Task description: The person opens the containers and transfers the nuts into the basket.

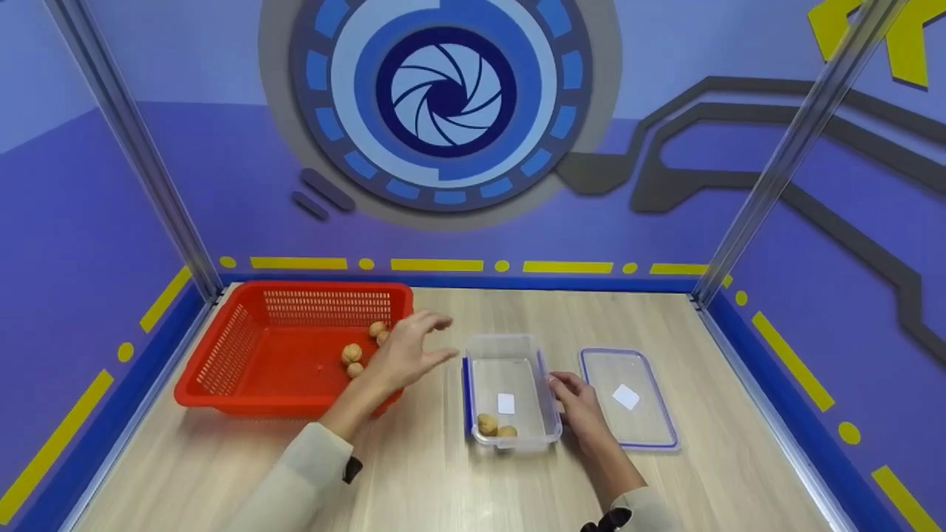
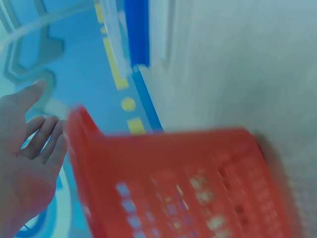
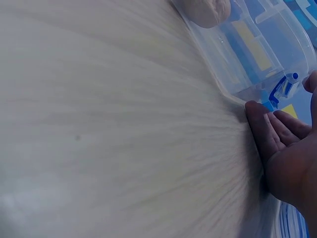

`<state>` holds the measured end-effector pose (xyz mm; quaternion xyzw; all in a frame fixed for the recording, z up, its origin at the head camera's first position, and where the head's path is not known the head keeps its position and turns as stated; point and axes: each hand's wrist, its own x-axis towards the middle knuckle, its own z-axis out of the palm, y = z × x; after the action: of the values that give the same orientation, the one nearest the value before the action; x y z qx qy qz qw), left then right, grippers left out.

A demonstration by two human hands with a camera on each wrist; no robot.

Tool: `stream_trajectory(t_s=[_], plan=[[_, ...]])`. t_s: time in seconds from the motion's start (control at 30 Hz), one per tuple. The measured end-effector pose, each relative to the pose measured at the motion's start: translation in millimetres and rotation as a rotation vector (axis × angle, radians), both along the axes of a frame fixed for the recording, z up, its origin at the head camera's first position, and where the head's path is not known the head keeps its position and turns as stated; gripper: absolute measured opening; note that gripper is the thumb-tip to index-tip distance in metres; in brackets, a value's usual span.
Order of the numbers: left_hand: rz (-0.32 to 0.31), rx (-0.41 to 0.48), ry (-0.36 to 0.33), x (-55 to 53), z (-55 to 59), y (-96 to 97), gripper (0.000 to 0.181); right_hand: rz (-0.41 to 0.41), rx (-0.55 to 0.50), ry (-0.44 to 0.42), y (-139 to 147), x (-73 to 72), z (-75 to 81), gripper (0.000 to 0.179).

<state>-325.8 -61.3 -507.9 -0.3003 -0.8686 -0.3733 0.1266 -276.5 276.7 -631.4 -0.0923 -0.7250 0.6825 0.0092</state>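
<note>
My left hand (image 1: 405, 353) is raised at the right rim of a red plastic basket (image 1: 251, 369), thumb and fingers spread apart with nothing between them. Several walnuts (image 1: 352, 355) lie inside the basket on its right side, partly behind that hand. To the right stands a clear plastic box (image 1: 484, 347), its lid off, with two walnuts (image 1: 487, 424) in its near left corner. My right hand (image 1: 580, 410) rests against the box's right wall. The right wrist view shows its fingers (image 3: 260, 119) fairly straight at the box's side, near a blue-edged latch flap (image 3: 285, 89).
A clear lid (image 1: 661, 414) with a blue seal and a white label lies flat to the right of the box. Printed panels (image 1: 443, 244) with metal corner posts (image 1: 783, 159) enclose the wooden tabletop (image 1: 436, 488) at the back and sides.
</note>
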Motion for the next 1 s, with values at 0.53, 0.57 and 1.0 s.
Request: stream_trajectory(t_s=[0.53,0.57,1.0], plan=[[-0.223,-0.107,-0.12,37.9,-6.4,60.5,0.053,0.005,-0.004,0.004,2,0.5,2.9,0.045],[-0.234,-0.121,-0.113,38.9,-8.8,63.7,0.054,0.005,-0.002,0.004,2,0.4,2.4,0.044],[-0.355,-0.272,-0.079,35.6,-45.9,86.0,0.048,0.012,-0.013,0.018,-1,1.4,1.6,0.044]])
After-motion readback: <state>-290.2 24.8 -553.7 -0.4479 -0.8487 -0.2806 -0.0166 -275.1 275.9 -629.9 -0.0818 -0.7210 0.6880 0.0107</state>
